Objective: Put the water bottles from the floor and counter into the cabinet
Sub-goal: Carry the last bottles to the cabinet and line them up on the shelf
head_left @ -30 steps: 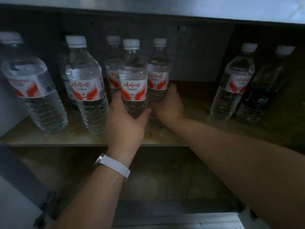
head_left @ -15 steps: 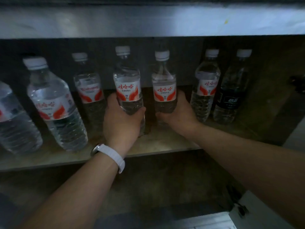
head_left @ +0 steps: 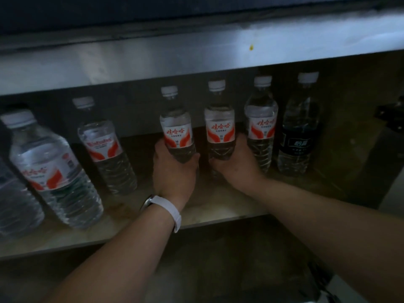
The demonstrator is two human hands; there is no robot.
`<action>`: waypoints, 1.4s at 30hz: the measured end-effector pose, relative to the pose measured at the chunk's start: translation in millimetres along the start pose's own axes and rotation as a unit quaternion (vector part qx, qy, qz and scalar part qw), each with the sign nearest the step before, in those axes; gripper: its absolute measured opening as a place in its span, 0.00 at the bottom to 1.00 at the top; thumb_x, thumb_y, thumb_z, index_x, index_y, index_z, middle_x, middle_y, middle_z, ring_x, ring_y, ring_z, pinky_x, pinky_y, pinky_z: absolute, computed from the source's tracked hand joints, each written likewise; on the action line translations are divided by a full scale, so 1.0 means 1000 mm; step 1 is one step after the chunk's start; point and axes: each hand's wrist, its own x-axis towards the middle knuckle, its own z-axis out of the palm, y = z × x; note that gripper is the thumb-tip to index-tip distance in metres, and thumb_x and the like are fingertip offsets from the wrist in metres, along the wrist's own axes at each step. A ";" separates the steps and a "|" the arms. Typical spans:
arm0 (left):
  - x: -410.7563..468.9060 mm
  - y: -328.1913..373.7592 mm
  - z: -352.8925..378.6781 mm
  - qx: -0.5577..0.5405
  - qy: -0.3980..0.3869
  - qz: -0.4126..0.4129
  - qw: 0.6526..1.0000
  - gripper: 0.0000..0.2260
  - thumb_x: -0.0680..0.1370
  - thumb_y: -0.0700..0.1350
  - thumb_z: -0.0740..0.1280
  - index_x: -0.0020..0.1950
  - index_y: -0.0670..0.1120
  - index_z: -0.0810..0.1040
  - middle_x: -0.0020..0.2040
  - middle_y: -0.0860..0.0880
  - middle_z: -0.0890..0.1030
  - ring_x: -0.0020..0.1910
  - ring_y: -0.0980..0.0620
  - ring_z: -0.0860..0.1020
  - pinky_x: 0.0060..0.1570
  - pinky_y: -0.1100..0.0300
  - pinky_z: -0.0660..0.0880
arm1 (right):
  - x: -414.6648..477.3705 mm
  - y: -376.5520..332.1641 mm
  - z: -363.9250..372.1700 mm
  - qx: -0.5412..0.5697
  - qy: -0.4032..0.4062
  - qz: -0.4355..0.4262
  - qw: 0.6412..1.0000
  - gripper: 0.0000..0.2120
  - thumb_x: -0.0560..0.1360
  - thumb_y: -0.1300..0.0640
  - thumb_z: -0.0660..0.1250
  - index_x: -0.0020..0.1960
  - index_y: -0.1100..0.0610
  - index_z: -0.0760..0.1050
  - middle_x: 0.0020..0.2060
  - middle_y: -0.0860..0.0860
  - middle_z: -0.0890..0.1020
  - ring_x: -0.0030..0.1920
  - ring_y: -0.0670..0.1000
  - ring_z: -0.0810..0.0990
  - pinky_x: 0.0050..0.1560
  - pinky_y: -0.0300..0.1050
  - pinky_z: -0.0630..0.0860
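White strap of a wristwatch [head_left: 168, 212] circles the left wrist, nearest of all, where 2 bare forearms reach in over the front edge of the cabinet shelf [head_left: 218, 212].

Just past that edge, the left hand [head_left: 175, 171] is wrapped round the lower body of the left-held bottle [head_left: 178, 134], thumb on its right side and fingers curled round its left. Beside it, the right hand [head_left: 235, 166] clasps the lower body of the right-held bottle [head_left: 219, 131] in the same way. Both are clear water bottles with white caps and red-and-white labels. They are upright and side by side, with a narrow gap between them. The hands hide their bases, so I cannot tell whether they rest on the shelf.

At the left front of the shelf stands the big front bottle [head_left: 52, 171], and the cut-off bottle [head_left: 15, 204] beside it runs out of the picture. Further in is the back bottle [head_left: 105, 149], well apart from the left hand. All 3 look tilted in the wide-angle view.

To the right, the red-label bottle [head_left: 261, 127] stands just beside the right hand's fingers. The dark-label bottle [head_left: 298, 138] stands just beyond it, near the cabinet's right wall.

Above and furthest, the grey metal tabletop edge [head_left: 153, 60] spans the whole width, with 1 small yellow speck [head_left: 251, 47] on it.
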 end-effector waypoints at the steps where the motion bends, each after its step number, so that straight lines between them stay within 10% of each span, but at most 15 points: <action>1: 0.000 -0.001 0.001 -0.002 0.000 -0.001 1.000 0.34 0.72 0.50 0.77 0.74 0.52 0.65 0.69 0.50 0.76 0.67 0.47 0.76 0.58 0.55 0.72 | 0.001 0.002 0.003 0.002 -0.004 0.004 1.000 0.24 0.70 0.59 0.76 0.59 0.48 0.68 0.61 0.48 0.78 0.65 0.49 0.75 0.62 0.41 0.70; 15: -0.003 -0.005 -0.006 -0.020 -0.048 -0.001 0.999 0.35 0.74 0.48 0.76 0.76 0.55 0.63 0.70 0.54 0.74 0.69 0.51 0.74 0.60 0.57 0.69 | 0.003 0.002 0.009 -0.010 -0.042 0.034 0.999 0.29 0.70 0.55 0.74 0.68 0.53 0.67 0.60 0.46 0.77 0.61 0.45 0.76 0.62 0.48 0.75; 23: -0.028 0.005 -0.035 -0.008 -0.094 0.007 0.996 0.27 0.77 0.51 0.73 0.68 0.66 0.60 0.53 0.68 0.70 0.49 0.69 0.70 0.45 0.70 0.64 | -0.021 -0.013 0.001 0.022 -0.038 0.078 0.996 0.22 0.73 0.47 0.71 0.65 0.45 0.70 0.57 0.43 0.79 0.59 0.46 0.78 0.59 0.51 0.77; 30: -0.056 -0.007 -0.095 0.039 0.011 0.034 0.999 0.26 0.77 0.51 0.71 0.75 0.57 0.68 0.72 0.56 0.71 0.70 0.56 0.69 0.68 0.52 0.70 | -0.065 -0.050 0.006 -0.074 -0.004 0.025 0.997 0.37 0.71 0.46 0.73 0.74 0.44 0.58 0.70 0.46 0.67 0.69 0.49 0.70 0.63 0.52 0.73; 38: -0.050 -0.041 -0.168 0.043 0.169 0.017 0.984 0.25 0.76 0.43 0.74 0.70 0.49 0.70 0.70 0.47 0.67 0.68 0.48 0.70 0.65 0.61 0.69 | -0.062 -0.091 0.063 -0.047 -0.142 0.002 0.989 0.37 0.74 0.49 0.72 0.77 0.45 0.57 0.74 0.47 0.64 0.71 0.51 0.67 0.65 0.50 0.71; 42: -0.034 -0.053 -0.181 0.011 0.176 -0.006 0.984 0.30 0.73 0.47 0.77 0.71 0.50 0.68 0.69 0.50 0.69 0.68 0.49 0.72 0.68 0.45 0.73 | -0.054 -0.113 0.096 -0.036 -0.181 0.008 0.983 0.39 0.72 0.48 0.73 0.77 0.46 0.56 0.74 0.48 0.64 0.71 0.52 0.67 0.66 0.56 0.71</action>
